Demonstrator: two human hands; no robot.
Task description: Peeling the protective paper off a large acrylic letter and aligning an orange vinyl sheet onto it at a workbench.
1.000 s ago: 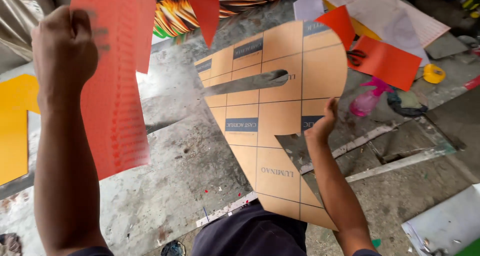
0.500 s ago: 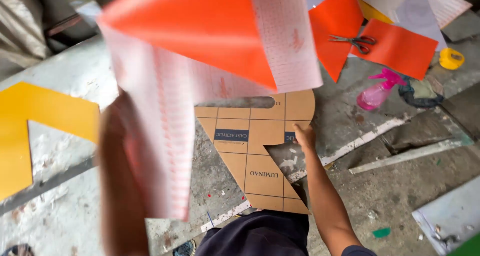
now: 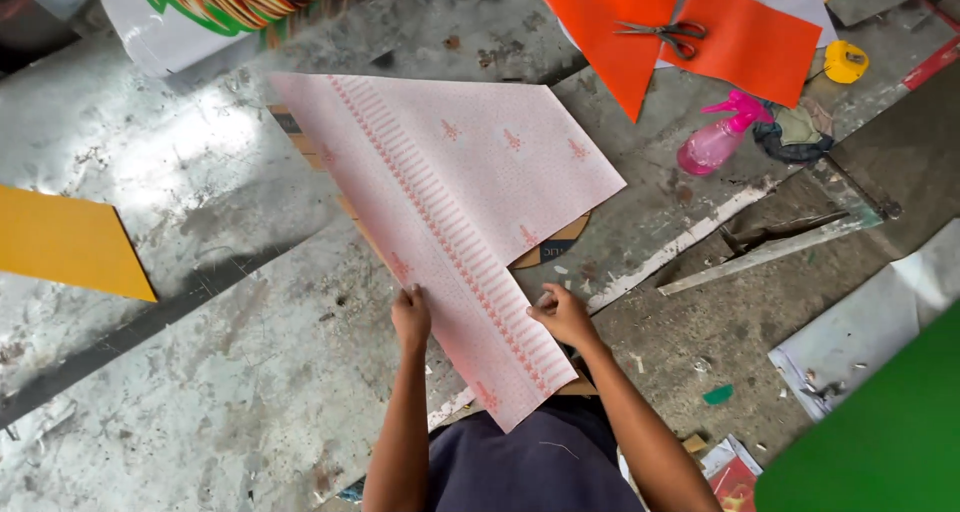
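A large pointed sheet with a pale pink printed backing (image 3: 455,197) lies flat on the grey metal work surface (image 3: 200,302). It covers a brown cut-out template, of which only slivers (image 3: 550,247) show at its edges. My left hand (image 3: 411,317) rests on the sheet's left edge near its narrow end. Opposite it, my right hand (image 3: 563,314) presses on the right edge. Both hands lie on the sheet with fingers bent; neither lifts it.
Orange sheets (image 3: 690,32) with scissors (image 3: 665,34) on them lie at the back right, beside a pink spray bottle (image 3: 720,137) and a yellow tape measure (image 3: 846,62). A yellow sheet (image 3: 65,242) lies left, a green sheet (image 3: 880,442) lower right, and metal strips (image 3: 770,247) at right.
The sheet was held up in the air with its orange side showing; now it lies backing-side up over the brown template, and both hands have come down onto its near end.
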